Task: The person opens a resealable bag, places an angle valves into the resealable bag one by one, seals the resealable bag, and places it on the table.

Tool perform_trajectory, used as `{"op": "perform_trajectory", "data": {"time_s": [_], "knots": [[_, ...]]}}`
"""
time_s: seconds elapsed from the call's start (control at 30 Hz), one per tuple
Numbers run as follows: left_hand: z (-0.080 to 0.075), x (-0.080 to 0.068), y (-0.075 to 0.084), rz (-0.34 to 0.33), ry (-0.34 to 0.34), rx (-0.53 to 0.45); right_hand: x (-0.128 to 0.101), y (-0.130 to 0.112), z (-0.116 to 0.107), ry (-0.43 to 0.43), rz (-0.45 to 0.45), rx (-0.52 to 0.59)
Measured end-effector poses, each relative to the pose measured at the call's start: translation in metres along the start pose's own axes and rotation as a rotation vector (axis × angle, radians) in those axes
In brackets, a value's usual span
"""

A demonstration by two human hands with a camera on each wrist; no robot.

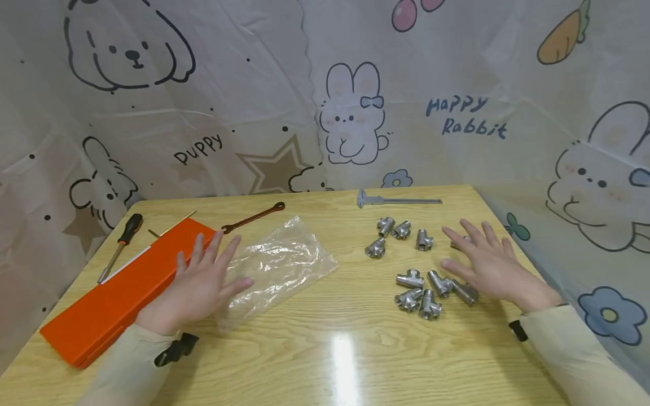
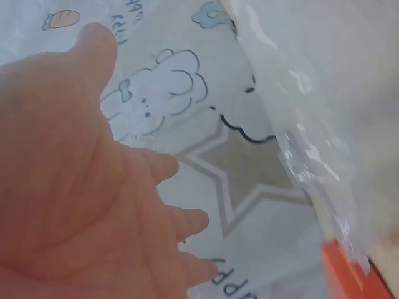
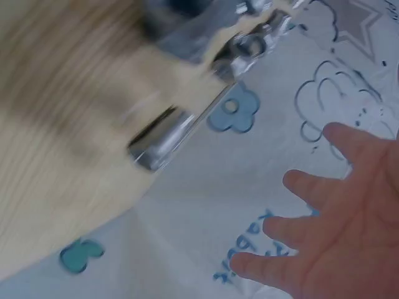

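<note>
Head view: wooden table [image 1: 284,349] backs onto printed cloth [image 1: 274,84]; far edge just behind the caliper [image 1: 406,201], right edge sloping past the right wrist, left edge near the screwdriver [image 1: 125,239].
Open wood: broad strip between clear bag [image 1: 284,256] and metal tee fittings [image 1: 424,241], widening toward the near side, where a bright reflection lies.
Left hand [image 1: 203,285]: fingers straight, spread, nothing held; overlaps orange case [image 1: 127,293] and bag in head view. Left wrist view has bag and case corner apart from the fingers.
Right hand [image 1: 490,270]: fingers straight, fanned wide, nothing held; right wrist view has cloth behind them, fittings apart from the fingertips.
Fittings: two loose groups left of the right hand, one piece partly hidden behind its fingers; nearer group lies below the thumb in head view.
Spanner [image 1: 254,219]: slanting beyond the left fingertips, one end near the case's far corner.
</note>
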State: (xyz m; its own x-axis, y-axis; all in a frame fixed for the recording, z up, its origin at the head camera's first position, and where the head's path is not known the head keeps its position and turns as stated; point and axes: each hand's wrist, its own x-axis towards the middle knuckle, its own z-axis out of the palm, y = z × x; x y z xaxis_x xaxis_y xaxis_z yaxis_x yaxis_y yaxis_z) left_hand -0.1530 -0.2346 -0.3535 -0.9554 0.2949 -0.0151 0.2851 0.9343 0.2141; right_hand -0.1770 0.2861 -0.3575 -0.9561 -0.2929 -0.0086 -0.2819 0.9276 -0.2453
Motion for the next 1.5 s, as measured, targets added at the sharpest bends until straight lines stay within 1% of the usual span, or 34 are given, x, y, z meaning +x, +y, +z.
{"op": "perform_trajectory", "data": {"time_s": [0.13, 0.2, 0.3, 0.43, 0.5, 0.67, 0.73, 0.83, 0.93, 1.03, 1.13, 1.23, 1.27, 1.37, 1.43, 1.5], "knots": [[0.000, 0.014, 0.006, 0.025, 0.010, -0.044, 0.018, -0.022, -0.006, 0.054, -0.062, 0.029], [0.000, 0.023, 0.011, 0.037, 0.015, -0.090, 0.029, -0.037, -0.009, 0.062, -0.092, 0.058], [0.000, 0.039, 0.019, 0.060, 0.031, -0.160, 0.051, -0.062, -0.011, 0.045, -0.123, 0.106], [-0.001, 0.058, 0.032, 0.074, 0.039, -0.215, 0.085, -0.093, -0.006, 0.014, -0.156, 0.194], [-0.001, 0.065, 0.039, 0.070, 0.035, -0.224, 0.101, -0.109, -0.001, -0.016, -0.150, 0.240], [0.003, 0.078, 0.051, 0.043, 0.031, -0.244, 0.136, -0.140, 0.020, -0.139, -0.085, 0.312], [0.006, 0.082, 0.054, 0.013, 0.020, -0.272, 0.148, -0.148, 0.030, -0.184, -0.061, 0.327], [0.014, 0.088, 0.056, -0.043, -0.018, -0.323, 0.161, -0.155, 0.046, -0.240, -0.014, 0.381], [0.023, 0.092, 0.058, -0.094, -0.068, -0.366, 0.168, -0.161, 0.059, -0.272, 0.041, 0.444], [0.030, 0.095, 0.058, -0.095, -0.090, -0.364, 0.170, -0.167, 0.066, -0.293, 0.098, 0.517], [0.034, 0.097, 0.057, -0.077, -0.079, -0.338, 0.170, -0.173, 0.068, -0.315, 0.139, 0.578], [0.035, 0.099, 0.057, -0.071, -0.058, -0.320, 0.170, -0.178, 0.070, -0.334, 0.151, 0.590], [0.036, 0.099, 0.057, -0.078, -0.053, -0.326, 0.170, -0.179, 0.071, -0.335, 0.147, 0.587], [0.035, 0.100, 0.058, -0.124, -0.035, -0.370, 0.169, -0.182, 0.071, -0.298, 0.120, 0.583], [0.033, 0.101, 0.060, -0.169, -0.013, -0.417, 0.166, -0.183, 0.068, -0.246, 0.103, 0.601], [0.029, 0.101, 0.063, -0.205, 0.027, -0.460, 0.160, -0.187, 0.061, -0.170, 0.090, 0.639]]}}
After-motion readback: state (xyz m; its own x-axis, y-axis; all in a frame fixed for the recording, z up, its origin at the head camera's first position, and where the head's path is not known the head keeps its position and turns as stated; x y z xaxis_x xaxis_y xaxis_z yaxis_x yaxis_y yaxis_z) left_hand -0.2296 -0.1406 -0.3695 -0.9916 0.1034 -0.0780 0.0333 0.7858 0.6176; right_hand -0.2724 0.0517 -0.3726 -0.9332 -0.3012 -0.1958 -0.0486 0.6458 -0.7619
